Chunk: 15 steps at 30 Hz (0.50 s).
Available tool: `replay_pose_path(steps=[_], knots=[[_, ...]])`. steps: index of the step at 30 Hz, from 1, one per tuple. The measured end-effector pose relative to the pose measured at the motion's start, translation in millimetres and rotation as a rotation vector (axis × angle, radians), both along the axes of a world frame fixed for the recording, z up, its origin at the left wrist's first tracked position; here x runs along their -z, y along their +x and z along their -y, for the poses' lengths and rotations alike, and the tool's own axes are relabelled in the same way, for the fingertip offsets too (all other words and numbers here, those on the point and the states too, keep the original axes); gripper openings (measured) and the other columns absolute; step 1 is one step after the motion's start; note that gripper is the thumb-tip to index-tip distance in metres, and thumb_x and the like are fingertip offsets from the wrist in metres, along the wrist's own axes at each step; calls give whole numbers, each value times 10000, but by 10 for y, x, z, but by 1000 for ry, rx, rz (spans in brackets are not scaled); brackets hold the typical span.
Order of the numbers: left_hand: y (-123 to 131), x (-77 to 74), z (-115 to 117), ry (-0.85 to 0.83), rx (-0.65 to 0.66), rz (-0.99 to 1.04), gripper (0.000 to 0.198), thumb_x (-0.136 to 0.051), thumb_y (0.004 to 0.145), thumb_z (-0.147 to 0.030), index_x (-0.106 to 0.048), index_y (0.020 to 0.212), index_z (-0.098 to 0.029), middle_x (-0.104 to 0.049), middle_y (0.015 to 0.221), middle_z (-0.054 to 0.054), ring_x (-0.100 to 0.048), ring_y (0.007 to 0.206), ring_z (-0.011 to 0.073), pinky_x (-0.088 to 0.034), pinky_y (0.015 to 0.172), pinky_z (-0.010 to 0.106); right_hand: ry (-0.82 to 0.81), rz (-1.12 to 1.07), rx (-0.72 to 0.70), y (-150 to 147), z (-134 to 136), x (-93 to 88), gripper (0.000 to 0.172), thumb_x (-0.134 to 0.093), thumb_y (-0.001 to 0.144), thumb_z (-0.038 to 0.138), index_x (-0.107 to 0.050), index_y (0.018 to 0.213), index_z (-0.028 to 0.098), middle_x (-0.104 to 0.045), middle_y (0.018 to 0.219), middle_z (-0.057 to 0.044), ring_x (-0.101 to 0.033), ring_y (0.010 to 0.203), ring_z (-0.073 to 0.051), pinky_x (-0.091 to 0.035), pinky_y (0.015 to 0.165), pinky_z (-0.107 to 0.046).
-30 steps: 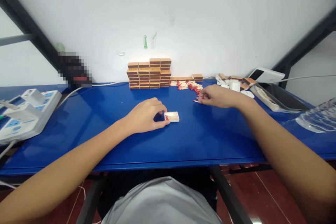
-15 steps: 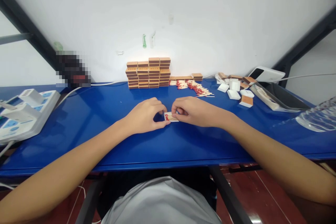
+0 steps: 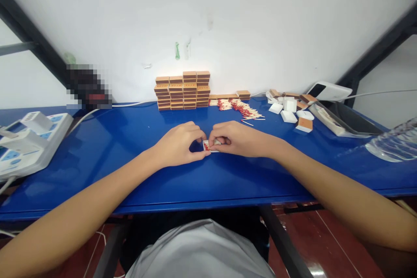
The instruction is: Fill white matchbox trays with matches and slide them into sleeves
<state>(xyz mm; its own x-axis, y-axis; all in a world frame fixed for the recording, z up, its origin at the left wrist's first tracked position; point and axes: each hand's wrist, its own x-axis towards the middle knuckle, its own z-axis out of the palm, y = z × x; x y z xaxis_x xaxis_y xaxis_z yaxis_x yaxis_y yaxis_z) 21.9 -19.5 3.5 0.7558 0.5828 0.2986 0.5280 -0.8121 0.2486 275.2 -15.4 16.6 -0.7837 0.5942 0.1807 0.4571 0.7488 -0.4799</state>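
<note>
A small white matchbox tray (image 3: 215,151) with red-headed matches (image 3: 206,146) in it lies on the blue table. My left hand (image 3: 182,144) grips the tray's left end between thumb and fingers. Over the tray, my right hand (image 3: 239,139) is closed in a pinch, its fingertips down at the matches; what they hold, if anything, is hidden. Behind my right hand spreads a pile of loose matches (image 3: 240,107). Stacked matchboxes (image 3: 182,94) stand against the wall, left of that pile.
To the right lie several white trays (image 3: 289,116) and brown matchbox sleeves (image 3: 304,124). A white device (image 3: 330,91), a dark open case (image 3: 348,119) and clear plastic (image 3: 394,143) are farther right. A power strip (image 3: 35,143) with plugs occupies the table's left end.
My right fingertips have shifted slightly left along the tray, now covering more of its middle. My left hand keeps its grip. The camera view has shifted a little.
</note>
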Motion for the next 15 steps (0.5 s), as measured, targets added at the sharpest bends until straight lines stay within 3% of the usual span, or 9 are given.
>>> replay_pose_path(steps=[8,10,13,15], knots=[[7,-8,9,-9,-5,-7,223,-753,976,-420,-714,966,-201,-735,948,54,-649,941,242,-504,827,370,81,37,113,-4,-39,17,184,-668,988,363,-708,901,205,-644,820,-26,-544,712,-168,-349,677,-297],[5,-19,12,-16,-14,-10,220,-757,973,-421,-737,1009,-205,-736,953,55,-650,950,245,-508,827,369,151,98,217,126,-116,-38,200,-653,991,366,-698,878,207,-651,798,-35,-553,721,-182,-337,685,-307],[-1,-31,11,-27,-32,-17,224,-764,966,-419,-757,1050,-212,-746,975,57,-653,964,248,-511,822,369,234,257,492,463,-296,-108,222,-673,963,394,-686,844,208,-687,810,-73,-572,735,-214,-318,678,-328],[-8,-33,6,-32,-35,-21,223,-759,968,-418,-763,1055,-212,-752,993,62,-657,967,248,-512,817,368,179,358,584,710,-429,-120,258,-716,922,448,-670,827,212,-702,814,-79,-578,723,-220,-323,663,-330]])
